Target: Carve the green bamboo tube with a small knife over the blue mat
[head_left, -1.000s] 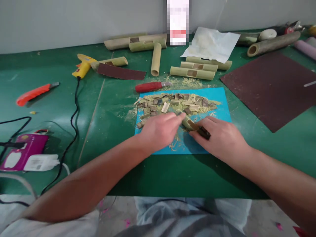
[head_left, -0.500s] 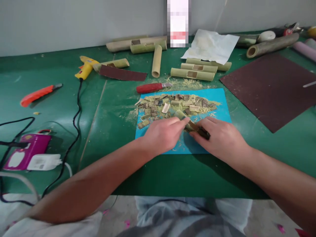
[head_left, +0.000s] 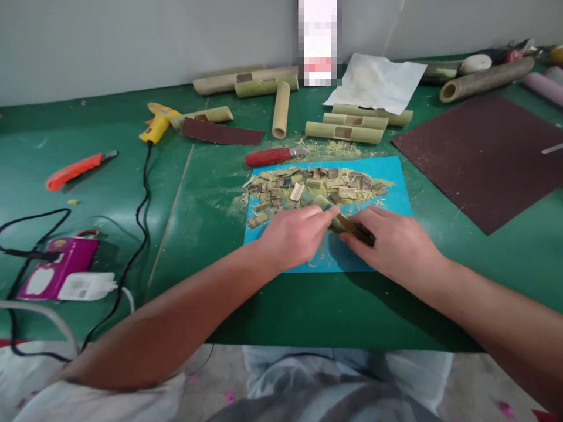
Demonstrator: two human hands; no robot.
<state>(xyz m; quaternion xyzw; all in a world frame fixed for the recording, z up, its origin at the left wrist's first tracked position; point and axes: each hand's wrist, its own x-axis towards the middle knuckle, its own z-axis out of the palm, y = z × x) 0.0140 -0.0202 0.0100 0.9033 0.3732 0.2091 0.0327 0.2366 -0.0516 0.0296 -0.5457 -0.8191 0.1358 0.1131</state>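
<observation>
A short bamboo tube (head_left: 341, 222) with a notch cut in its side lies slantwise above a blue sheet (head_left: 398, 179). My left hand (head_left: 299, 234) is closed on the tube's far part, its index finger and thumb near the notch. Around the near, right end is my right hand (head_left: 387, 237), also closed. Between its thumb and fingers the end looks dark; I cannot tell whether something else is held there. Just beyond both hands, many small bamboo chips (head_left: 314, 183) and pale shavings cover the blue sheet.
Behind the sheet lies a red-handled knife (head_left: 269, 156). Notched bamboo tubes (head_left: 358, 133), brown sandpaper (head_left: 488, 158) and white paper (head_left: 373, 82) lie farther back. At left are a yellow glue gun (head_left: 158, 124), an orange cutter (head_left: 74, 171), a purple box (head_left: 59, 266) and cables.
The view has shifted slightly, so the things at left appear a little farther right. Both hands keep the same hold on the bamboo tube, with hardly any movement.
</observation>
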